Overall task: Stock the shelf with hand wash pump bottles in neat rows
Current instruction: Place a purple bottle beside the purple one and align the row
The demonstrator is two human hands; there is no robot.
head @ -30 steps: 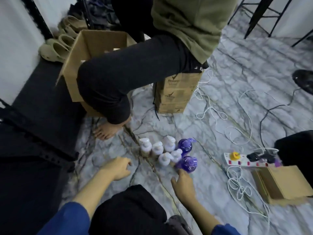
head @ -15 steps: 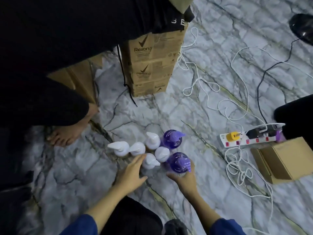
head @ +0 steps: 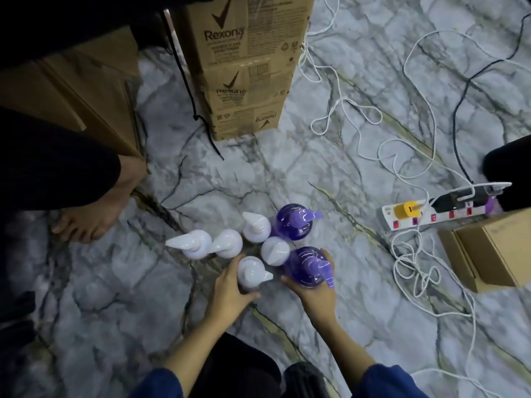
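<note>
Looks like the pickup stage: seven pump bottles stand bunched on the marble floor, no shelf in view. Left hand is curled round the near white bottle, right hand cups the near purple bottle from below and the side. I'd grip the bodies, not the pump heads, and lift straight up so the neighbours touching them don't topple. Both forearms come in from the near edge, wrists bent slightly, fingers wrapped. Watch the white cable off to the right
</note>
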